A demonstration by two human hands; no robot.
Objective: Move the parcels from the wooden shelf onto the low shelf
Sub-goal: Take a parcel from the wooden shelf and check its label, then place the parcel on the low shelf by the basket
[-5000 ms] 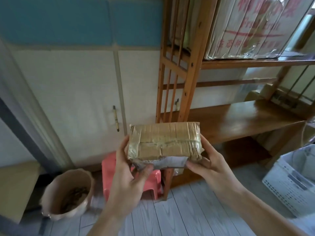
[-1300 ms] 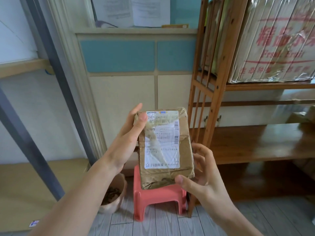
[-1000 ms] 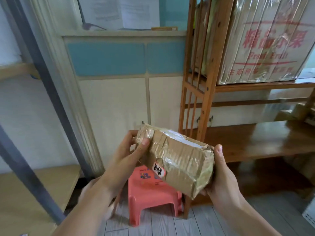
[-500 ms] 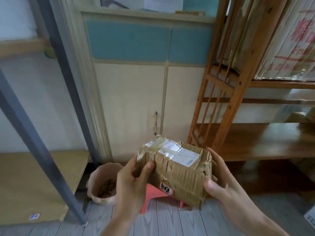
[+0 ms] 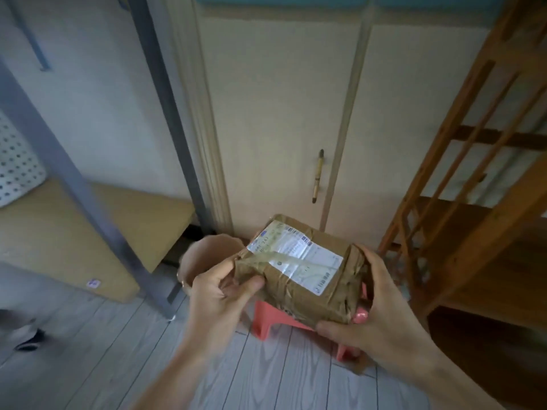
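Note:
A brown taped parcel with a white shipping label on top hangs in front of me, low in the middle of the head view. My left hand grips its left end with thumb and fingers. My right hand cups its right end from below. The wooden shelf stands at the right, its lower board partly in view. The low shelf, a pale wood board in a grey metal frame, lies at the left near the floor.
A pink plastic stool stands on the grey plank floor right under the parcel. A round tan bin sits behind my left hand. A cream cabinet door with a handle fills the wall ahead. A white perforated basket rests on the low shelf.
My view has swung down and left, bringing more of the low shelf into sight. The parcel, turned over between both hands earlier, now lies label-up and has shifted slightly left.

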